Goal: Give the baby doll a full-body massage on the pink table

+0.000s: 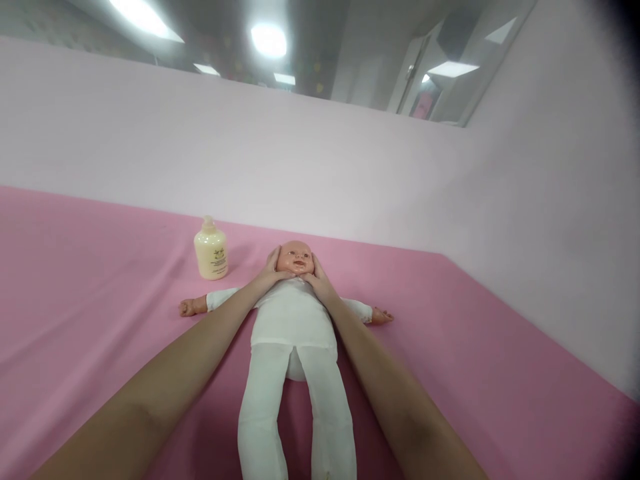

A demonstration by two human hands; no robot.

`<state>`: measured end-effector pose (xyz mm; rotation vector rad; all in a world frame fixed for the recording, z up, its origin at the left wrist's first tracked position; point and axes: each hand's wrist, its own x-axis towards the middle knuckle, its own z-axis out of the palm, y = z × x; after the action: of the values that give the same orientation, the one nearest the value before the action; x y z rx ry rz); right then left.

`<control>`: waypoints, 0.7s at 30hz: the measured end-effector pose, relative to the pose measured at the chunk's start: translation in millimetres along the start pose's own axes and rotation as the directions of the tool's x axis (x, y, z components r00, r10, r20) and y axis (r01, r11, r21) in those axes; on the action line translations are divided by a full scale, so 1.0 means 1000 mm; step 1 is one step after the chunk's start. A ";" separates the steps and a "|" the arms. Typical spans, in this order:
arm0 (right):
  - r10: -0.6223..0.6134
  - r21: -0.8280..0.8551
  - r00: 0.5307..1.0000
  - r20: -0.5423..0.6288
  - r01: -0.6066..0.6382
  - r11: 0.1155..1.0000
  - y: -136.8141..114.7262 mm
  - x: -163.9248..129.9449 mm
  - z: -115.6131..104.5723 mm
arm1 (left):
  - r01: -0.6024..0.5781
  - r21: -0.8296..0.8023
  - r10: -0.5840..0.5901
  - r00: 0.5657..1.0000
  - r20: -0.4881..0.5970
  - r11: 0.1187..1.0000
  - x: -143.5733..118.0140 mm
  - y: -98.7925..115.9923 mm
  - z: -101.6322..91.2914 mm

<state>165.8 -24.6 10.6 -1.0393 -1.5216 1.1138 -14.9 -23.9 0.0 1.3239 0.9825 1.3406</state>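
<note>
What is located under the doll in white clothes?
The doll lies on a pink cover, which shows between its legs and around its outstretched arms. Whatever is directly beneath its back is hidden by its body.

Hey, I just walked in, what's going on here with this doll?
A person has both bare hands on a doll lying face up on a pink cover. The left hand and right hand cup opposite sides of its head. The doll is dressed in white, arms spread out. A pump bottle stands to the person's left.
</note>
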 end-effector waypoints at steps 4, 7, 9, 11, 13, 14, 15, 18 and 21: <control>0.072 0.054 0.997 0.007 -0.073 0.996 0.002 0.001 -0.001 | 0.001 0.019 -0.001 1.000 -0.010 1.000 0.000 0.000 0.001; 0.106 0.085 0.994 0.009 -0.106 0.991 0.006 0.003 0.001 | -0.011 0.030 0.012 1.000 -0.008 0.999 0.002 -0.003 0.001; 0.104 0.096 0.995 0.008 -0.104 0.990 0.010 0.005 0.003 | -0.017 0.030 0.017 1.000 -0.001 0.999 0.003 -0.005 0.001; 0.081 0.103 0.997 -0.010 -0.080 0.992 0.013 0.006 0.005 | -0.025 0.025 0.025 1.000 0.009 0.999 0.005 -0.007 0.000; 0.063 0.110 0.997 -0.038 -0.059 0.992 0.015 0.006 0.006 | -0.036 0.022 0.036 0.999 0.017 0.999 0.006 -0.008 0.000; 0.059 0.114 0.997 -0.045 -0.053 0.992 0.016 0.006 0.007 | -0.039 0.022 0.039 0.999 0.017 0.999 0.006 -0.009 0.000; 0.058 0.117 0.997 -0.047 -0.052 0.992 0.016 0.006 0.007 | -0.041 0.022 0.041 0.999 0.014 0.999 0.006 -0.009 0.000; 0.077 0.107 0.997 -0.008 -0.076 0.991 0.014 0.005 0.004 | -0.038 0.034 0.038 0.999 0.001 0.999 0.005 -0.008 -0.001; 0.058 0.059 0.998 0.011 -0.059 0.996 0.012 0.005 0.000 | -0.025 0.051 0.025 1.000 -0.006 0.998 0.004 -0.006 -0.001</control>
<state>166.2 -17.2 -0.4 -1.0449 -1.4646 1.1994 -15.0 -18.4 -5.0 1.3753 1.0137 1.3473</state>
